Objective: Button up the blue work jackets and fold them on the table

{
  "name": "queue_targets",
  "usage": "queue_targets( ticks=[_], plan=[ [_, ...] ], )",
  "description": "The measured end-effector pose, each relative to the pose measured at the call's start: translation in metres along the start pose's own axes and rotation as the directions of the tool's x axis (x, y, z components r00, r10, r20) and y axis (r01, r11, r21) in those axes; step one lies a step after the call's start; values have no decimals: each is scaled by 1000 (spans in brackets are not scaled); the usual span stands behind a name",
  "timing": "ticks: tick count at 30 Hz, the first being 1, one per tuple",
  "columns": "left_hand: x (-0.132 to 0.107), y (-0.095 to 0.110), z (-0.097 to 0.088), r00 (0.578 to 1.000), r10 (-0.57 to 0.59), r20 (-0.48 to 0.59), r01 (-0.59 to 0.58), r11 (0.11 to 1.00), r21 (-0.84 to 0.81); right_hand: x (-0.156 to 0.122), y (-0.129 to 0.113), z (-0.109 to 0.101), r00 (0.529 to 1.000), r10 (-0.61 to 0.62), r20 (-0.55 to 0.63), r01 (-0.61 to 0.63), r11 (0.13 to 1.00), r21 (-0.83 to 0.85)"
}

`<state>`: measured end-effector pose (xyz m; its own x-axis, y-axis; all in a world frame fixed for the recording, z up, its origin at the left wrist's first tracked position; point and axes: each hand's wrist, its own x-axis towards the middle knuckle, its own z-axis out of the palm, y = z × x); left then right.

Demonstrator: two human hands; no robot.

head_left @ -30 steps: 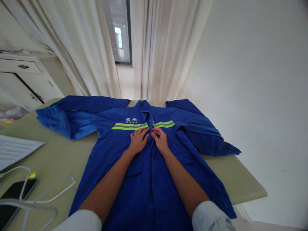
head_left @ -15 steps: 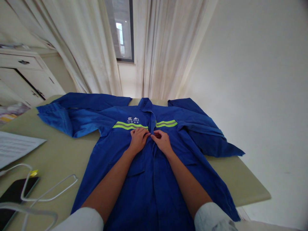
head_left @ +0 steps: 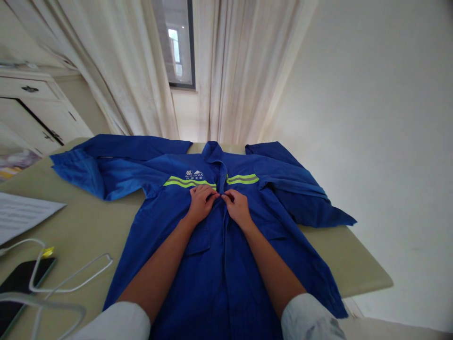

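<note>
A blue work jacket with yellow-green reflective chest stripes lies spread front up, sleeves out to both sides. Just below the stripe, at the front opening, my left hand pinches the edge of the jacket's placket. My right hand faces it from the other side, thumb and forefinger pinching the placket too. The fingertips of both hands nearly meet there. Whether a button lies between them is too small to tell. Above the hands the placket stands partly open towards the collar.
The jacket rests on a greenish table. To the left lie a printed sheet, a dark phone and a looped white cable. Behind are curtains and a white cabinet; a wall is on the right.
Both hands stay at the same spot on the placket, with only small finger shifts. The whole view has shifted slightly. The jacket lies as before.
</note>
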<state>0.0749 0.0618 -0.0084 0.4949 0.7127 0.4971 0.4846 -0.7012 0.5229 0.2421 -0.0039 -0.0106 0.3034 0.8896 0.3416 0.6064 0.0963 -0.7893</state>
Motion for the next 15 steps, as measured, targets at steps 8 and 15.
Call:
queue_targets(
  ticks=[8,15],
  plan=[
    [-3,2,-2,997,64,53,-68,995,72,-2,-4,10,991,106,-81,-110,993,-48],
    [-3,1,0,994,89,65,-95,991,95,2,8,14,964,265,-9,-262,958,120]
  ],
)
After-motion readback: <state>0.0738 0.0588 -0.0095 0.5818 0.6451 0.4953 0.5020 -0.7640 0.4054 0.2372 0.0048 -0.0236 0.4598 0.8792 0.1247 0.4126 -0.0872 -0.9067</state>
